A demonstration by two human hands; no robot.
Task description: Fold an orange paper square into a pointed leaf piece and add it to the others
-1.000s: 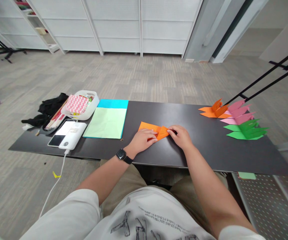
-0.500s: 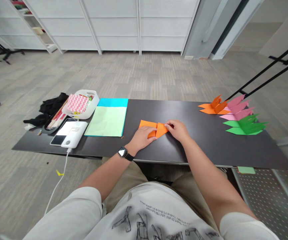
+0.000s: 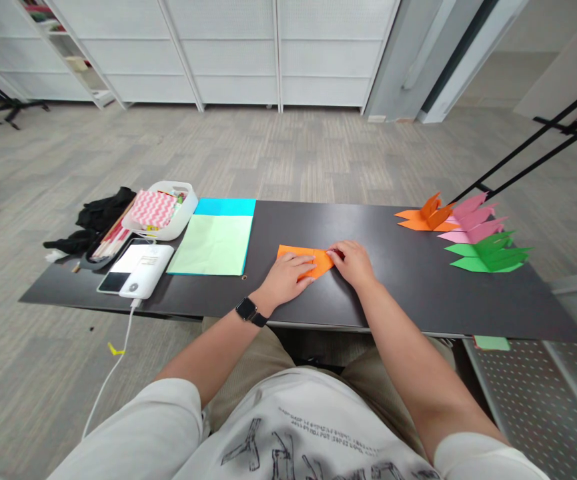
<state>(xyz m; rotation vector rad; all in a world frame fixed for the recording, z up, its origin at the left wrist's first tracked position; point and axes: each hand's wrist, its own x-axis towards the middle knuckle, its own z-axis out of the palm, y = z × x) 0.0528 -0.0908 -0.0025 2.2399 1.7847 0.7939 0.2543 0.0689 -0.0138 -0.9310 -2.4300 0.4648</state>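
Note:
A folded sheet of orange origami paper (image 3: 322,261) lies on the dark table in front of me. My left hand (image 3: 287,277), with a black watch on the wrist, rests across its left part. The fingers are stretched out over the paper and cover much of it. At the paper's right end, my right hand (image 3: 352,262) has its thumb and fingertips closed on the corner. The exact contact of those fingertips is partly hidden.
Folded paper figures stand at the right: an orange one (image 3: 428,215), pink ones (image 3: 474,223) and green ones (image 3: 491,253). To the left lie pale green sheets (image 3: 213,243), a white power bank (image 3: 147,270), a phone (image 3: 113,283) and a white basket (image 3: 188,203).
The flap at the right of the orange paper now lies flatter, and its gap by the left fingers has closed. Both hands stay at nearly the same spots.

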